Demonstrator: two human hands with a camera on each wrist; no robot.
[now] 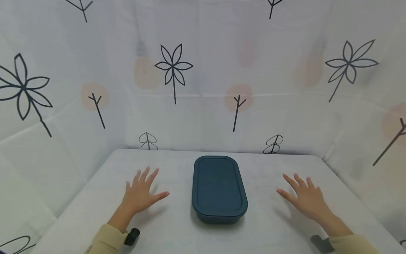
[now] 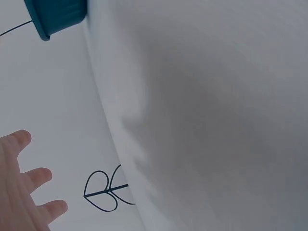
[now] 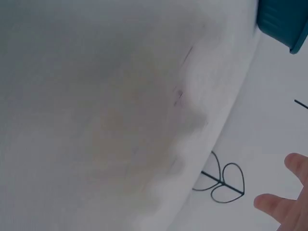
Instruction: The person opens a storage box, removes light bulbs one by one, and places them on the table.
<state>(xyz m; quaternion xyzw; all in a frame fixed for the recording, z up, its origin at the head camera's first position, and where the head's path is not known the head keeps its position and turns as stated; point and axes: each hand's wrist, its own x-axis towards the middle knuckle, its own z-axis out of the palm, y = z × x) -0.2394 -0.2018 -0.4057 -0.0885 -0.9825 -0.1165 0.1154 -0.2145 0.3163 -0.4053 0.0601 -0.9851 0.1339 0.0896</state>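
Pale cloth (image 1: 203, 121) printed with dark line-drawn flowers (image 1: 172, 66) and peach spots (image 1: 93, 96) rises beyond the container (image 1: 219, 219) and runs along both sides of it. White worktop (image 1: 171, 229) spreads all round the container, its far edge a little way behind it.

The container is dark blue-green, a rounded rectangle standing flat on the worktop between the person's two hands, its longer sides running away from the person. Its lid (image 1: 219, 187), of much the same colour, lies on top and covers it.

To the left of the container, the left hand (image 1: 139, 199) is held above the worktop, fingers straight and spread, thumb pointing towards the container but apart from it. To the right of the container, the right hand (image 1: 309, 201) is held much the same way, its fingers spread and its thumb apart from them, well away from the container's side. Light yellowish sleeves (image 1: 106, 240) reach the wrists, nearer the person than the container. Beside the left sleeve sits a small black object (image 1: 132, 237), perhaps a wrist-worn device, though it is too small to be sure.
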